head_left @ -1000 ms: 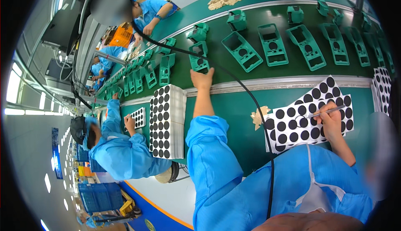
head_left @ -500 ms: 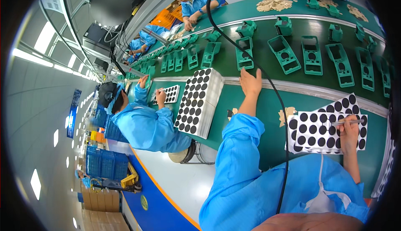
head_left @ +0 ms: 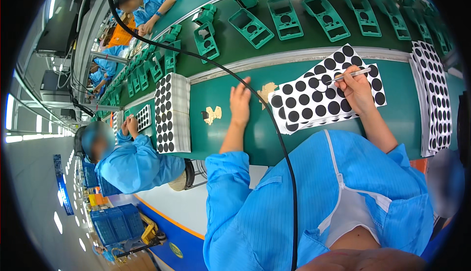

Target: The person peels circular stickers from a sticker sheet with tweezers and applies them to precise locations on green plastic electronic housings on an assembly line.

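On the green bench (head_left: 221,138), right hand (head_left: 357,90) fingers pinch slim tweezers (head_left: 351,74) over the dotted sheet (head_left: 324,97) while the left hand (head_left: 240,102) rests flat, empty, just left of it — unpinned, the sheet could slide and a black dot tear.

White sticker sheets (head_left: 314,102) with rows of round black labels lie fanned on the green tabletop (head_left: 235,143) in front, right hand (head_left: 355,89) resting on them; a taller stack of the same dotted sheets (head_left: 171,114) sits to the left, another (head_left: 434,94) along the right edge, and a small dotted sheet (head_left: 143,117) is by the neighbouring person's hands. Dark monitors (head_left: 51,40) hang at far left, a round green-yellow sign (head_left: 175,250) on the blue wall panel below.
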Demonstrator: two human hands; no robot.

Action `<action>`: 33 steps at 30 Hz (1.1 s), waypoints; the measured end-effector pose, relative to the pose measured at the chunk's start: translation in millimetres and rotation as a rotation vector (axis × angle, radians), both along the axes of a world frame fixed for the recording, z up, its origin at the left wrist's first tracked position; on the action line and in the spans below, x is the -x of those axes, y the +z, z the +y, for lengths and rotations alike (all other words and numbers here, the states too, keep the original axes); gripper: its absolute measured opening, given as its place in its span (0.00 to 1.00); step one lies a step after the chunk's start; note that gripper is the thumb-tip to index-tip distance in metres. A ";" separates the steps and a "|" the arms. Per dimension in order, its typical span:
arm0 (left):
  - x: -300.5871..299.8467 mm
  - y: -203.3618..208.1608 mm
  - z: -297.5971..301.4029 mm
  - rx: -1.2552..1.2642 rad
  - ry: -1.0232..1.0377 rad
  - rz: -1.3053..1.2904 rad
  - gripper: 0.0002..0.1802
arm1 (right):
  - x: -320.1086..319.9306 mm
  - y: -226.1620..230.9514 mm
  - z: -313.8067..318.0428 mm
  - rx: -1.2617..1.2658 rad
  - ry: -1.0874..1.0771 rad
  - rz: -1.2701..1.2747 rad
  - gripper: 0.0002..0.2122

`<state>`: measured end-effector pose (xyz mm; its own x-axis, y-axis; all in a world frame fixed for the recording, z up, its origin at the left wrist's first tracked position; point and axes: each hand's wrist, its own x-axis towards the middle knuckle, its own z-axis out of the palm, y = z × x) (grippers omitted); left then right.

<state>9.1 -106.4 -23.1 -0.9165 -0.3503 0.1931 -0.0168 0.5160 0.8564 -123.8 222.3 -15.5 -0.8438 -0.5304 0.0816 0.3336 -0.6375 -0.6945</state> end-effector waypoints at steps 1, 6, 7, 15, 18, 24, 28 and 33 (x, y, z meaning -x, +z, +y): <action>-8.7 -0.5 12.4 0.009 0.005 0.018 0.23 | 1.9 -2.0 1.7 -0.010 0.008 -0.020 0.02; -35.1 9.9 54.9 0.274 -0.002 0.028 0.35 | 8.2 2.9 11.5 -0.153 -0.035 -0.098 0.02; -34.8 10.7 54.5 0.398 -0.002 -0.026 0.40 | 9.0 5.3 13.0 -0.151 -0.035 -0.116 0.02; -14.0 10.6 57.4 0.730 0.192 -0.219 0.46 | 15.3 -3.2 4.0 -0.166 0.009 -0.113 0.03; 6.0 6.5 60.2 0.797 0.214 -0.191 0.47 | 19.7 -15.1 8.0 -0.169 -0.024 -0.047 0.04; 30.1 14.3 74.8 0.665 0.225 -0.279 0.38 | 39.2 -41.6 33.5 -0.192 -0.006 -0.053 0.03; 32.7 3.1 53.5 0.650 0.373 -0.169 0.32 | 39.6 -35.6 24.3 -0.244 0.023 -0.037 0.04; 30.6 -2.6 24.7 0.614 0.483 -0.181 0.26 | 40.2 -34.7 22.4 -0.229 0.040 -0.021 0.05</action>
